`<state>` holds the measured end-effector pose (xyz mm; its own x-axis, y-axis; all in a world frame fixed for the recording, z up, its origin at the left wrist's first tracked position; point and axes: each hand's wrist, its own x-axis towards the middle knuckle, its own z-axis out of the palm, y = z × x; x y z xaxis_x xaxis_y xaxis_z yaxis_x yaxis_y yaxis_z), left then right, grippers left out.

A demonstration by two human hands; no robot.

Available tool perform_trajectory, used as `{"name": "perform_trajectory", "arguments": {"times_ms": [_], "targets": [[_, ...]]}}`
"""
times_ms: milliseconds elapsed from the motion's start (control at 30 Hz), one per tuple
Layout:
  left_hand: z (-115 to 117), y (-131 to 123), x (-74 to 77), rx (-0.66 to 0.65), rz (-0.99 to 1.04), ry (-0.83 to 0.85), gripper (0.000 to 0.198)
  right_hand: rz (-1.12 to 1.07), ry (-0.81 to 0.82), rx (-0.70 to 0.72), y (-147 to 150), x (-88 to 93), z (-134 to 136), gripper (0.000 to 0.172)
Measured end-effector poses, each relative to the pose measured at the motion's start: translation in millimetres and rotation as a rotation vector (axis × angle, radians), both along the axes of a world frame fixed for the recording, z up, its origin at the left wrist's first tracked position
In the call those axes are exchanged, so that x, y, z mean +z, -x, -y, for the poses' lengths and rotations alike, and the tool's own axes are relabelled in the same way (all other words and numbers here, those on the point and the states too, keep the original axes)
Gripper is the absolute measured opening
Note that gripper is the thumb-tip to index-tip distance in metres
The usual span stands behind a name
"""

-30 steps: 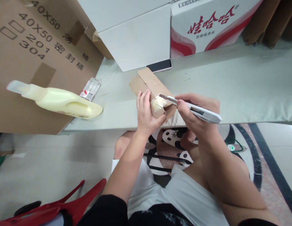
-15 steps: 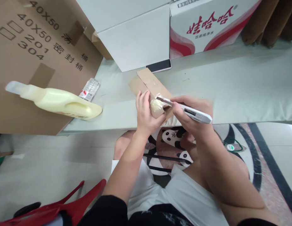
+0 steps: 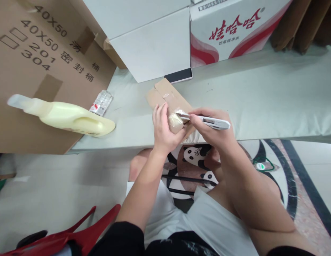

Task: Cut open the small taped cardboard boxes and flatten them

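A small brown cardboard box lies aslant on the covered bench, with clear shiny tape over part of it. My left hand is closed around its near end, fingers on top and thumb at the near side. Beside those fingers, a pale yellowish bulge shows under glossy clear plastic; what it is I cannot tell. In my right hand is a white utility knife, gripped with its blade out. The blade points left, its tip at the clear plastic next to my left fingers.
Behind the box lies a phone against a white carton. A red-and-white carton stands to its right. On the left are a pale yellow bottle, a clear plastic packet and a big brown carton. The bench's front edge is near my knees.
My right hand has shifted slightly left and the knife lies flatter, its tip still at the plastic. My left hand keeps its hold on the box.
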<state>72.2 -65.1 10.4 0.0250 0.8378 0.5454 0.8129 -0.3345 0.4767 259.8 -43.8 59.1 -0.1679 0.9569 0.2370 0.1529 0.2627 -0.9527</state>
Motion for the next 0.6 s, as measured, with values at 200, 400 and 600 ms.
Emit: {"name": "perform_trajectory", "arguments": {"times_ms": [200, 400, 600], "targets": [[-1.1, 2.5, -1.7, -0.013, -0.008, -0.001, 0.092, -0.019, 0.038, -0.084, -3.0, 3.0, 1.2, 0.021], [-2.7, 4.2, -3.7, -0.013, 0.002, -0.035, 0.093, 0.006, 0.048, -0.098, -7.1, 7.7, 3.5, 0.020], [-2.2, 3.4, -2.4, -0.019, 0.053, -0.014, 0.092, 0.028, 0.077, 0.062, -9.0, 5.9, -0.3, 0.022]]}}
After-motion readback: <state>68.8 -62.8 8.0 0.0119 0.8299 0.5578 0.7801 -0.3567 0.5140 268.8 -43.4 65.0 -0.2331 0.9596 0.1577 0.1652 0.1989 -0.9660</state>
